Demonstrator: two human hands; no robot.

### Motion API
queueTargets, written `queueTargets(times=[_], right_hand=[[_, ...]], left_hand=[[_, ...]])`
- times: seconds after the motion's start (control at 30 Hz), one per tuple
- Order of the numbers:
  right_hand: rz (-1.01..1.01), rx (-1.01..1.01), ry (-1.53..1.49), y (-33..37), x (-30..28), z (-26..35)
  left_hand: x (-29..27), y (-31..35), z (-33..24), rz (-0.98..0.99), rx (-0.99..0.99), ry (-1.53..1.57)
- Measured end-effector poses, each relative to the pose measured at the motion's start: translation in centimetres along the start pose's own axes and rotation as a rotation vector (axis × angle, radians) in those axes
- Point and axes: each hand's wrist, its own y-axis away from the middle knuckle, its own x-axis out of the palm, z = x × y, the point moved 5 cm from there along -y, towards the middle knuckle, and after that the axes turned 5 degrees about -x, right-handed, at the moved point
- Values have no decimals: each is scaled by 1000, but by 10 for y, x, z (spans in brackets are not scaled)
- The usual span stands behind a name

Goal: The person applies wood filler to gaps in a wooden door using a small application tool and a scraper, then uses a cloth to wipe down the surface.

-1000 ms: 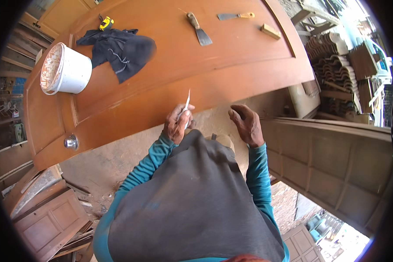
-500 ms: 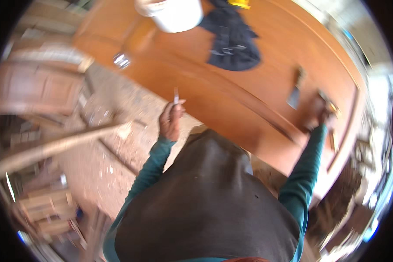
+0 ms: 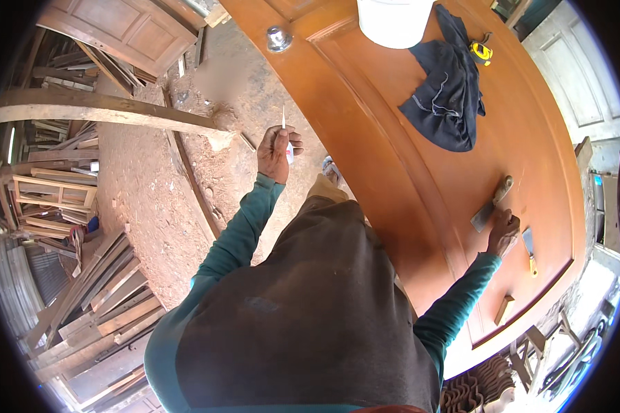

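My left hand (image 3: pixel 275 155) is raised over the ground beside the brown panelled door (image 3: pixel 372 158), which lies flat. Its fingers close around a small white bottle (image 3: pixel 288 150) with a thin pointed nozzle sticking up. On the right, my right hand (image 3: pixel 504 235) is low over the door with its fingers curled together; whatever they may hold is hidden. Just beyond those fingers lies a putty knife (image 3: pixel 492 204) with a worn handle and dark blade. A second putty knife (image 3: pixel 530 252), yellow-handled, rests to the right of the hand.
A white bucket (image 3: pixel 396 24), dark cloth (image 3: pixel 448 93) and yellow tape measure (image 3: pixel 481 53) sit on the door's far part. A round metal doorknob (image 3: pixel 278 39) is near its left edge, a small wood block (image 3: pixel 505 310) at the right. A timber beam (image 3: pixel 110 110) and stacked planks (image 3: pixel 96 303) stand left.
My view has turned, so the door now slants more steeply. My right hand has drawn back from the tools, and the yellow-handled putty knife shows clearly. The left hand keeps hold of the bottle.
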Motion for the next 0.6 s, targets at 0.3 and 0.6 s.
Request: queueTargets(times=[0.3, 0.6], right_hand=[[110, -57, -285, 6, 16, 57], [-52, 146, -1256, 83, 59, 231]], left_hand=[[-34, -76, 2, 20, 1, 118], [-111, -172, -15, 23, -68, 191]])
